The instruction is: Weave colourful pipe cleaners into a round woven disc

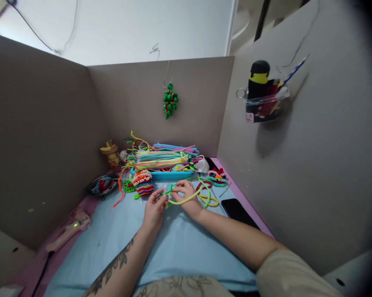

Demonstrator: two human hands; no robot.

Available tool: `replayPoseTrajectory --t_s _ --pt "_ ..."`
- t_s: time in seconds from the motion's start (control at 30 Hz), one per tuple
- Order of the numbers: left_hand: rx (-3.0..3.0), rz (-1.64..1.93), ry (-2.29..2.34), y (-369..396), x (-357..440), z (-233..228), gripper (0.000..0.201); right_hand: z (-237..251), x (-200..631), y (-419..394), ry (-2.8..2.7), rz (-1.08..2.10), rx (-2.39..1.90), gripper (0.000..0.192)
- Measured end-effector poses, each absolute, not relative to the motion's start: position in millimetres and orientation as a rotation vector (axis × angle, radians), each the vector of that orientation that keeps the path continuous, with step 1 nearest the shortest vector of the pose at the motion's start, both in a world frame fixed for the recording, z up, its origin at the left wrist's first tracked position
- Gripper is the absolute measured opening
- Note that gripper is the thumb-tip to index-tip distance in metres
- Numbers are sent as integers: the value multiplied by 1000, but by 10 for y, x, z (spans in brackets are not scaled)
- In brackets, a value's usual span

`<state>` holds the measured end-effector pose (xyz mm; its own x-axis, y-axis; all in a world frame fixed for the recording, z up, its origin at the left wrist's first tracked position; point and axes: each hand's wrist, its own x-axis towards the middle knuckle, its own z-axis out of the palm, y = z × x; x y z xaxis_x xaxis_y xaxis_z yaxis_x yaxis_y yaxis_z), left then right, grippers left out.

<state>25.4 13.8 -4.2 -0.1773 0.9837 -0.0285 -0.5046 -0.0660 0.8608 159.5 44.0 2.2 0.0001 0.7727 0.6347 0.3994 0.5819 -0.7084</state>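
Over the blue cloth, both my hands meet at a small woven piece of pipe cleaners [167, 189] in green, teal and pink. My left hand [155, 207] pinches its left side between thumb and fingers. My right hand [187, 198] is closed at its right side, fingertips pressed on the green part. A pale yellow pipe cleaner [184, 201] runs from the piece across my right hand. Just beyond my left hand stands a striped pipe-cleaner bundle [143, 183] in orange, white, purple and red. Looped yellow pipe cleaners [209, 201] lie right of my right hand.
A blue tray [172, 176] piled with colourful pipe cleaners [163, 159] stands at the back. At left are a dark bowl [95, 189] and a pink glue gun [70, 231] with a lit green light. A black phone [238, 212] lies right. Grey panels enclose three sides.
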Motion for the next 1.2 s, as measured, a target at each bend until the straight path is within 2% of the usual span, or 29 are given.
replayPoseTrajectory --t_s 0.17,0.33,0.63,0.77,0.9,1.03,1.13,1.2 --pt "845 1538 990 153 254 -58 42 -35 1584 491 -1447 802 -1023 10" --pt "951 1517 1041 161 252 -70 41 -98 1555 512 -1283 997 -1005 18" --pt "1026 1536 1039 136 282 -63 36 -161 1516 505 -1283 961 -1021 15" --pt "996 1564 1093 172 250 -81 40 -117 1542 492 -1369 875 -1077 5" --pt "917 1630 1153 212 193 -70 48 -39 1534 395 -1515 725 -1079 28" --pt "926 1655 1184 233 144 -47 49 66 1524 292 -1675 831 -909 15" --pt "957 1689 1214 271 89 -58 47 210 1603 277 -1604 877 -834 29" --pt "933 1752 1249 310 40 -78 47 328 1694 295 -1507 857 -788 30"
